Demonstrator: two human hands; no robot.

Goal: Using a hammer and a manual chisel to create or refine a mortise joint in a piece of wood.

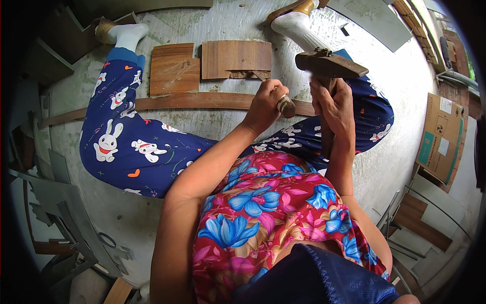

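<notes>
I sit on a concrete floor with my legs spread. My left hand (pixel 266 104) is closed around the wooden handle of a chisel (pixel 280 99), whose blade tip rests at the chipped lower edge of a brown wood panel (pixel 235 58). My right hand (pixel 334 104) grips the handle of a wooden mallet (pixel 329 64), raised just right of the chisel. A second, smaller wood panel (pixel 173 70) lies to the left of the first. A long curved wooden strip (pixel 167 103) runs across the floor in front of both hands.
Grey cut-out boards and scraps (pixel 61 202) are piled at my left. A cardboard box (pixel 441 139) leans at the right, with brown boards (pixel 422 225) and metal rods below it. A grey sheet (pixel 374 20) lies at the far right top.
</notes>
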